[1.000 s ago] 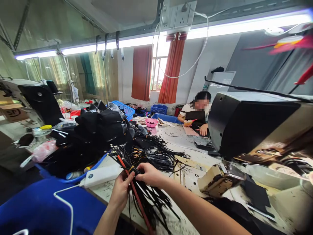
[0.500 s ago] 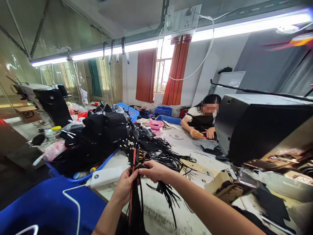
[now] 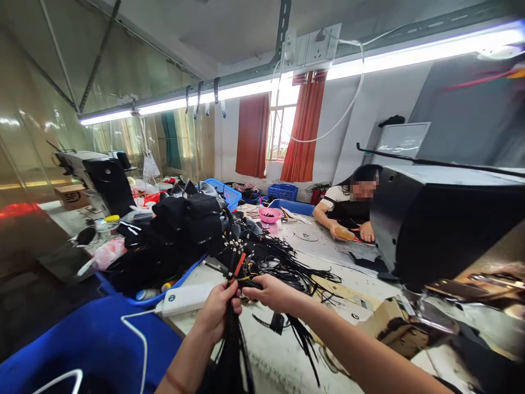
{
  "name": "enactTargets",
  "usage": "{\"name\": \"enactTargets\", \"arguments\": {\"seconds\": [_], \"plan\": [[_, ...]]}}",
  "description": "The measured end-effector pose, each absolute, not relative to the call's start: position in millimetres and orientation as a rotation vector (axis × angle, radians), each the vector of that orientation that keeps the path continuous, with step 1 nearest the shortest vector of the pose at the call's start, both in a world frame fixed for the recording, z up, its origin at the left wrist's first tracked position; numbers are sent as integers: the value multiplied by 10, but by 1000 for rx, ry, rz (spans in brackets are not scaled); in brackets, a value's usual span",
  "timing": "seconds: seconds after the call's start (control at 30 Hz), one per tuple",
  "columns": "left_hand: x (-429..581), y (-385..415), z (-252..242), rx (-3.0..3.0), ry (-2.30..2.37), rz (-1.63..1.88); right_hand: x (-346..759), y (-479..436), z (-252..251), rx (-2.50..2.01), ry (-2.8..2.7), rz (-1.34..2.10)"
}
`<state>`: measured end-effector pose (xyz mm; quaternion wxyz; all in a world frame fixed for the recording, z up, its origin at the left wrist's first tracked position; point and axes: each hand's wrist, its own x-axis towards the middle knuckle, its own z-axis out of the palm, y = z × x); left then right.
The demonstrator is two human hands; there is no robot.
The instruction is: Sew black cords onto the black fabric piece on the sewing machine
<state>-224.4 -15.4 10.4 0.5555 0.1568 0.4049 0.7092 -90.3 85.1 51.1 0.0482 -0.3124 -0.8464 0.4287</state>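
Observation:
My left hand [image 3: 217,312] is closed around a bundle of thin black cables [image 3: 234,350], which hangs down below the fist. White tips [image 3: 234,244] show at the bundle's upper end, and a flat red strip [image 3: 239,265] sticks up among them. Right beside it, my right hand [image 3: 268,294] is closed in a pinch at the bundle's side. A thin yellowish strand [image 3: 243,280] runs between the hands; the right fingertips partly hide what they grip. More black cables [image 3: 295,260] lie spread on the table behind my hands.
A sewing machine [image 3: 435,219] stands close at right. At left, a heap of black pieces [image 3: 184,219] fills a blue tray, near a white power bank [image 3: 186,298] with a cable. Across the table [image 3: 287,350], a person [image 3: 344,208] works beyond a pink bowl [image 3: 269,215].
The view has shifted slightly left and up. The red strip, which ran down past my left hand, now shows only as a short, tilted piece above it. Both hands stay together at the bundle.

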Motion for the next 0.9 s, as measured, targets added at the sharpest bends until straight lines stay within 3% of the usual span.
{"name": "enactTargets", "arguments": {"seconds": [0.13,0.3,0.63,0.8,0.9], "plan": [[-2426,-87,188,267,994,1912,-869,734,561,-889,-2690,1016],[-2660,-98,292,246,1061,1978,-769,749,725,-908,-2806,960],[-2759,-63,409,400,1107,2030,-626,807,831,-791,-2710,1408],[-2627,-101,445,482,1014,1892,-704,807,697,-1025,-2839,727],[-2516,-48,393,516,1005,1871,-814,706,716,-1002,-2756,655]]}}
